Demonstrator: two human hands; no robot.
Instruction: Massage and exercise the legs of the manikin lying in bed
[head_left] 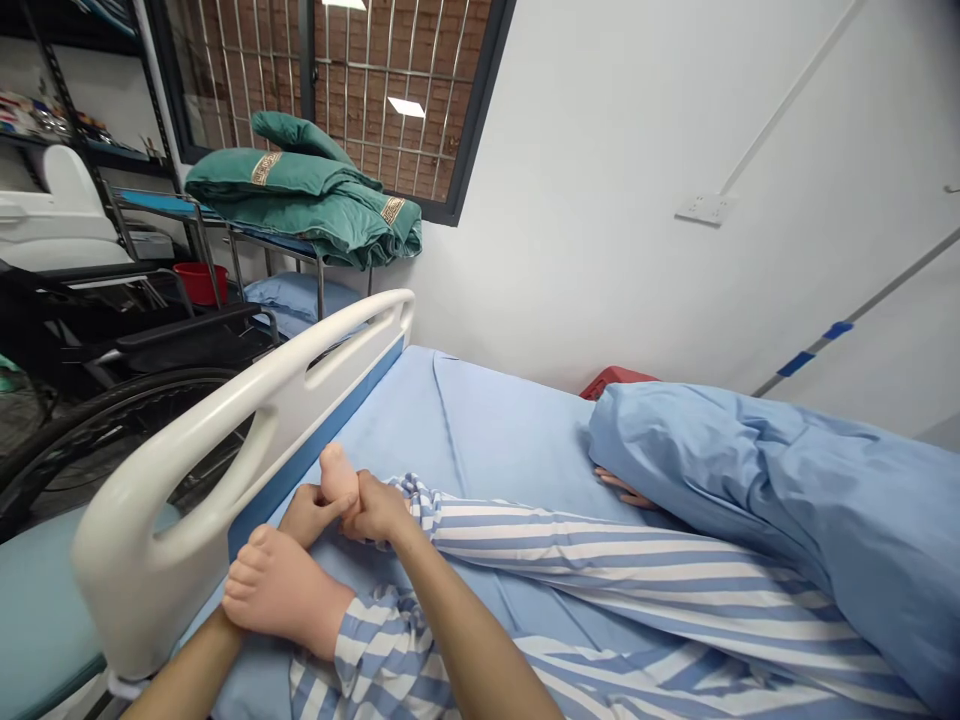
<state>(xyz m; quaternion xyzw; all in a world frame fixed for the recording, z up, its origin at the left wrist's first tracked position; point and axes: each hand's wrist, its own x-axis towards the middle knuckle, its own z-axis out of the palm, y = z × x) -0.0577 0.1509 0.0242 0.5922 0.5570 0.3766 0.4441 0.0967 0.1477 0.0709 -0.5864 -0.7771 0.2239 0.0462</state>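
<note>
A manikin in blue-and-white striped trousers (pixel 570 560) lies on a bed with a light blue sheet (pixel 480 420). Its far foot (pixel 339 482) points up near the bed's foot end. My left hand (pixel 313 512) is wrapped round that foot from the left, and my right hand (pixel 381 512) grips it from the right at the ankle. The near foot (pixel 283 590) lies in front of my left forearm, partly hiding it. A light blue quilt (pixel 787 500) covers the manikin's upper body; one of its hands (pixel 622 490) shows under the quilt's edge.
A white bed rail (pixel 247 410) runs along the bed's left side. Beyond it stand a wheelchair (pixel 120 400), a trolley with folded green quilts (pixel 315 195), a red bucket (pixel 199 282) and a barred window (pixel 360 80). A white wall (pixel 637 200) is behind the bed.
</note>
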